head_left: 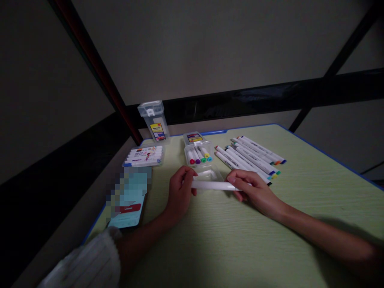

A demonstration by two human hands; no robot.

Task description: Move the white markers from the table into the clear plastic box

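Both my hands hold one white marker (213, 185) level above the pale green table (270, 232). My left hand (179, 195) pinches its left end with the fingers closed. My right hand (255, 191) is closed round its right end. Just behind the marker lies an open clear marker case (198, 154) with several coloured-capped markers lying in it and its clear lid (210, 174) folded toward me. To the right, a row of several loose white markers (250, 158) lies on the table.
A flat pack of white markers (144, 156) lies at the back left, with an upright empty clear case (153, 122) behind it. A phone (129, 204) lies near the left edge. The table's blue rim runs along the left and back.
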